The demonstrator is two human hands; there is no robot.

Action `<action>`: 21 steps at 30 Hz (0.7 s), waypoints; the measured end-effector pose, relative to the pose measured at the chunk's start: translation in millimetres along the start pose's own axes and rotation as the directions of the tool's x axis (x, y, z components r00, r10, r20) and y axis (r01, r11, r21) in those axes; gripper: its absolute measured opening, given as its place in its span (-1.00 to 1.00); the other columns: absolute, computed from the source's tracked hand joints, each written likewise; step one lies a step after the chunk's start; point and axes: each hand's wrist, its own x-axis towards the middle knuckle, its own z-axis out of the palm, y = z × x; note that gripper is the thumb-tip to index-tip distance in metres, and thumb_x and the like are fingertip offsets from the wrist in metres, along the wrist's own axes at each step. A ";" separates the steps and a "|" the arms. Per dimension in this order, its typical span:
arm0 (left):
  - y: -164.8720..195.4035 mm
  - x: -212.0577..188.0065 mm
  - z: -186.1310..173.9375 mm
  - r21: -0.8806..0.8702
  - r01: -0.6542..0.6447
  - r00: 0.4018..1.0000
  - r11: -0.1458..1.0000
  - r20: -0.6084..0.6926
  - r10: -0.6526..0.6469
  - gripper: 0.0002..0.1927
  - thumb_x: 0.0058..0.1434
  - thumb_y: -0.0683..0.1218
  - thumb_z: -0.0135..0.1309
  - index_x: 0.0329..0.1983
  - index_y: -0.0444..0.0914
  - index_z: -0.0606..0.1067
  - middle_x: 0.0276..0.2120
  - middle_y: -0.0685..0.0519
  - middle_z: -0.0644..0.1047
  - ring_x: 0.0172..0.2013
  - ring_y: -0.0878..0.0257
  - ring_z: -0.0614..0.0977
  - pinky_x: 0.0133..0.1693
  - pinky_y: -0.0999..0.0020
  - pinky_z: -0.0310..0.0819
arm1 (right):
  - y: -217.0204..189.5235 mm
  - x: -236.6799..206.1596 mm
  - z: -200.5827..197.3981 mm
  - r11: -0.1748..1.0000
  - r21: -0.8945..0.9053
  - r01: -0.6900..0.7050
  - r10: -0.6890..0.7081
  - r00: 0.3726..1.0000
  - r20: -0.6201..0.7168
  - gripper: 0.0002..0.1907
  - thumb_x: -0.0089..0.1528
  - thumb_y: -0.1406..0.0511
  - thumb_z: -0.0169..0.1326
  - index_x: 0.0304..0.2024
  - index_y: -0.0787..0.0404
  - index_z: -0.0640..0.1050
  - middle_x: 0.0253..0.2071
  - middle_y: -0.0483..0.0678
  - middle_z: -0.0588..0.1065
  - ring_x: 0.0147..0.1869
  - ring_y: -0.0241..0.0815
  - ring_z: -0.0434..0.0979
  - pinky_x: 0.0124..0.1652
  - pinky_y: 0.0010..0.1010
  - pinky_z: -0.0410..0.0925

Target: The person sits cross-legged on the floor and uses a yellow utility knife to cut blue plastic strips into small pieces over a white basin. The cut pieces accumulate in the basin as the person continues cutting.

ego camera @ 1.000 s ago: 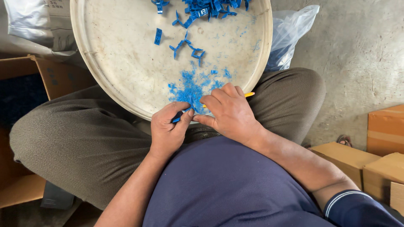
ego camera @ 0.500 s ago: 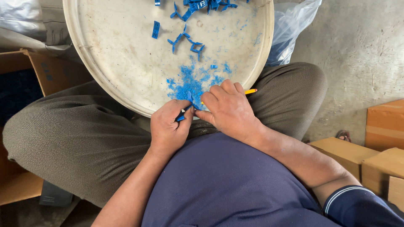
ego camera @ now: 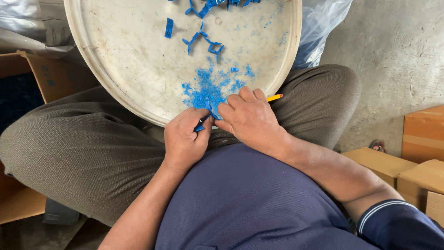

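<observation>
rough grey concrete floor (ego camera: 397, 55) in daylight; brown cardboard boxes (ego camera: 418, 164) at right, an open cardboard box (ego camera: 34, 76) at left.

Top edge cuts off the round tray (ego camera: 115, 88); yellow tool (ego camera: 274, 97) mostly hidden.

hands: 2 (ego camera: 185, 139) (ego camera: 252, 118) | round tray (ego camera: 115, 83): 1 | cardboard boxes right (ego camera: 423, 134): 3 | yellow-handled tool (ego camera: 274, 97): 1

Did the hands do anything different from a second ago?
Hardly. Both hands slid slightly left with the view. The left hand still pinches a small blue piece, and the right hand still holds the yellow tool against it. The tray and blue shavings stayed put.
</observation>
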 end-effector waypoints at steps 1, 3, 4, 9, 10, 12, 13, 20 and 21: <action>0.2 0.0 -0.1 -0.005 0.001 1.000 1.000 0.001 -0.001 -0.90 0.19 -0.21 0.22 -0.23 -0.29 0.56 -0.39 -0.07 0.54 -0.39 0.00 0.60 -0.34 0.20 0.45 | 0.0 0.0 -0.2 1.000 -0.004 0.003 -0.004 1.000 -0.003 -0.67 0.11 0.06 0.30 -0.31 0.08 0.50 -0.34 -0.12 0.43 -0.14 -0.02 0.40 -0.18 -0.14 0.24; 0.5 -0.1 -0.2 -0.013 0.003 1.000 1.000 0.001 -0.003 -0.91 0.21 -0.21 0.22 -0.24 -0.29 0.56 -0.39 -0.07 0.55 -0.39 0.00 0.60 -0.34 0.21 0.46 | 0.1 0.0 -0.7 1.000 -0.012 0.011 -0.011 1.000 -0.010 -0.68 0.10 0.07 0.30 -0.31 0.08 0.51 -0.35 -0.13 0.43 -0.14 -0.03 0.40 -0.19 -0.15 0.23; 0.7 -0.2 -0.2 -0.013 0.010 1.000 1.000 0.001 -0.010 -0.91 0.20 -0.21 0.22 -0.24 -0.29 0.56 -0.39 -0.07 0.54 -0.39 0.00 0.60 -0.34 0.21 0.46 | 0.2 -0.1 -1.1 1.000 -0.017 0.015 -0.015 1.000 -0.016 -0.69 0.11 0.07 0.30 -0.31 0.07 0.52 -0.35 -0.14 0.43 -0.15 -0.04 0.40 -0.19 -0.15 0.23; -0.5 -0.4 0.9 -0.008 0.045 0.999 0.999 0.011 -0.045 -0.91 0.19 -0.21 0.23 -0.25 -0.30 0.57 -0.42 -0.08 0.54 -0.41 0.00 0.60 -0.35 0.20 0.45 | 1.4 -0.7 -3.0 0.999 -0.045 0.009 -0.011 0.999 -0.036 -0.70 0.11 0.05 0.30 -0.35 0.05 0.53 -0.37 -0.15 0.43 -0.16 -0.05 0.39 -0.20 -0.16 0.23; -1.4 -0.4 1.3 -0.030 0.039 0.999 0.999 0.010 -0.039 -0.91 0.20 -0.21 0.22 -0.24 -0.30 0.57 -0.40 -0.08 0.55 -0.40 0.02 0.61 -0.34 0.22 0.45 | 1.9 -0.9 -3.4 0.999 -0.047 0.001 -0.003 0.999 -0.040 -0.70 0.10 0.05 0.30 -0.36 0.05 0.53 -0.37 -0.15 0.43 -0.16 -0.05 0.39 -0.20 -0.16 0.23; -3.7 -0.5 2.2 -0.074 0.025 1.000 0.997 0.003 -0.025 -0.91 0.22 -0.22 0.20 -0.22 -0.29 0.56 -0.37 -0.07 0.57 -0.37 0.04 0.62 -0.31 0.25 0.47 | 2.8 -1.2 -4.2 0.999 -0.044 -0.010 0.007 0.998 -0.061 -0.69 0.10 0.03 0.31 -0.39 0.05 0.53 -0.38 -0.15 0.42 -0.17 -0.05 0.39 -0.22 -0.16 0.23; -5.2 -0.7 2.6 -0.102 0.062 0.998 0.993 -0.009 -0.063 -0.91 0.23 -0.21 0.20 -0.21 -0.30 0.57 -0.38 -0.05 0.57 -0.40 0.10 0.60 -0.32 0.29 0.45 | 3.4 -1.4 -4.5 0.999 -0.038 -0.013 0.010 0.997 -0.079 -0.69 0.10 0.03 0.31 -0.41 0.04 0.53 -0.39 -0.15 0.41 -0.17 -0.05 0.39 -0.23 -0.16 0.23; -19.5 -5.7 4.5 -0.499 0.247 0.963 0.830 0.030 -0.269 -0.86 0.34 -0.19 0.17 -0.11 -0.37 0.57 -0.35 0.12 0.56 -0.35 0.42 0.47 -0.29 0.49 0.39 | 8.2 -1.8 -5.2 0.953 0.303 0.007 0.051 0.982 -0.183 -0.69 0.11 0.12 0.39 -0.32 0.15 0.59 -0.41 -0.12 0.43 -0.28 -0.02 0.39 -0.27 -0.19 0.32; -21.7 -6.2 4.8 -0.528 0.277 0.955 0.803 0.062 -0.289 -0.86 0.35 -0.19 0.16 -0.10 -0.37 0.58 -0.35 0.14 0.56 -0.34 0.45 0.47 -0.29 0.51 0.39 | 8.8 -1.7 -4.9 0.933 0.357 0.045 0.030 0.979 -0.202 -0.71 0.13 0.18 0.38 -0.25 0.18 0.60 -0.37 -0.10 0.45 -0.26 -0.02 0.43 -0.26 -0.21 0.34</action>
